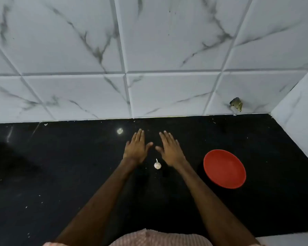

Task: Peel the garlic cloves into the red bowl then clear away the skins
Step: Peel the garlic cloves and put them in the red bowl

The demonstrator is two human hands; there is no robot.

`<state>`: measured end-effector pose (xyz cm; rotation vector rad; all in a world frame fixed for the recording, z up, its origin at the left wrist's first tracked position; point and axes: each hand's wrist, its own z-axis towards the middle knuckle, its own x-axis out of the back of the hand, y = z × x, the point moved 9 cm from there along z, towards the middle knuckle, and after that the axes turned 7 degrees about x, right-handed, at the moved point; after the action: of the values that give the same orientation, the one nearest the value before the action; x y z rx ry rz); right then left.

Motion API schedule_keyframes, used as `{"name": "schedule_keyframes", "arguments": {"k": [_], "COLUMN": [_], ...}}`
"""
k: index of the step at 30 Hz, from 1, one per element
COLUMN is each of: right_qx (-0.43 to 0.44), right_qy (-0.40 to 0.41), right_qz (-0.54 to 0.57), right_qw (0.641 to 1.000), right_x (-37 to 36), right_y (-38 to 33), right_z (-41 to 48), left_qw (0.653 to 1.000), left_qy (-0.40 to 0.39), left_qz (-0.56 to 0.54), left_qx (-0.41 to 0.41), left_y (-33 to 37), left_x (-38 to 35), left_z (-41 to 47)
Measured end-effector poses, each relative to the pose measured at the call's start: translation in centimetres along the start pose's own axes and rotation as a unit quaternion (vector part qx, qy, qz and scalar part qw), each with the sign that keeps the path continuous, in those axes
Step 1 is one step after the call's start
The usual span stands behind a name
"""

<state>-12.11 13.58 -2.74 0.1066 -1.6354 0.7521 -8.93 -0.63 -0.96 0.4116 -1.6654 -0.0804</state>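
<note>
1. Sitting whole and unpeeled on the black counter [69,166]: the garlic bulb [157,165], stem pointing away toward the tiled wall [167,95], so lying with its long axis roughly front to back.
2. Lying just on the person's side of the gap between the two wrists, slightly nearer the heel of the right hand [170,150] than that of the left hand [137,148] (a close call, both being near the bulb).
3. Hovering or resting flat beyond the bulb, palms down, fingers spread wide, thumbs almost meeting; gripping nothing, touching neither bulb nor bowl; contact with the counter impossible to tell.
4. Waiting well to the right of the bulb: the red bowl [224,168], holding nothing, past the right forearm.
5. Judging the next reach: pulling either hand back toward the body to close on the bulb; peeling not yet begun.
</note>
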Motion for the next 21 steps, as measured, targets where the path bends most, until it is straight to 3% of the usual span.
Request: {"name": "schedule_keyframes", "arguments": {"k": [5, 10, 13, 17, 21], "right_qx": [-0.03, 0.014, -0.008, -0.047, -0.058], "right_qy": [-0.095, -0.155, -0.119, -0.058, 0.011], "right_qz": [0.039, 0.05, 0.097, 0.195, 0.273], "right_qw": [0.994, 0.987, 0.988, 0.978, 0.96], "right_x": [-5.6, -8.6, -8.8, -8.8, -7.0], "right_y": [1.6, 1.3, 1.8, 2.5, 2.7], "right_z": [-3.0, -3.3, -3.3, -4.1, -5.2], "left_qw": [0.994, 0.98, 0.967, 0.911, 0.864], "left_qy": [-0.107, -0.153, -0.167, -0.187, -0.157], "left_qz": [0.009, -0.104, -0.182, -0.355, -0.474], "left_qx": [0.035, 0.076, 0.068, 0.094, 0.058], "left_y": [-1.8, -2.1, -1.3, -0.9, -0.4], "left_x": [-6.4, -10.3, -11.9, -12.6, -10.4], "left_z": [-1.7, -1.9, -2.5, -4.1, -5.4]}}
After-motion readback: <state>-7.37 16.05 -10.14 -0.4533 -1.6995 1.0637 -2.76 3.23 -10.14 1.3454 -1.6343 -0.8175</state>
